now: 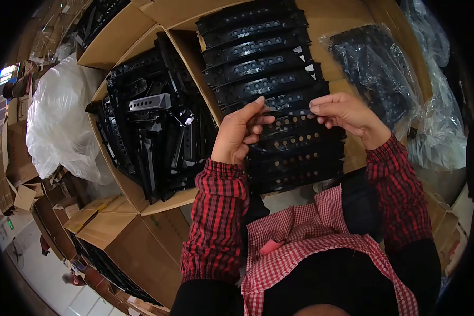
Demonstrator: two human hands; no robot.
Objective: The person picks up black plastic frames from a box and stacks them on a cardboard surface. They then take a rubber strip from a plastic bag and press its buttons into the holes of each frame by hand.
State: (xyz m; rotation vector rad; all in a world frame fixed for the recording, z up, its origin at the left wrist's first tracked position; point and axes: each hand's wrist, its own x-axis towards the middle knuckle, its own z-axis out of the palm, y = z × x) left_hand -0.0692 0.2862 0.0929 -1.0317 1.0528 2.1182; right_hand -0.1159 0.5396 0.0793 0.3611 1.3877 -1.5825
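Several long black plastic panels [258,66], each with a row of round holes, lie one behind another in a column in front of me. Over the middle of that column my left hand [239,129] is closed, thumb raised and fingers curled. To its right, my right hand [350,116] is closed in a pinch, its fingertips above the panels' right part. Something thin and dark may run between the two hands, but against the black panels I cannot make out what it is. The nearer panels [295,142] show copper-coloured dots in their holes.
Left of the panels, an open cardboard box [129,192] holds a jumble of black and grey plastic parts [150,102]. Dark parts in a clear plastic bag [376,68] lie at the right. A white plastic bag [63,116] and another carton [110,221] stand at the left.
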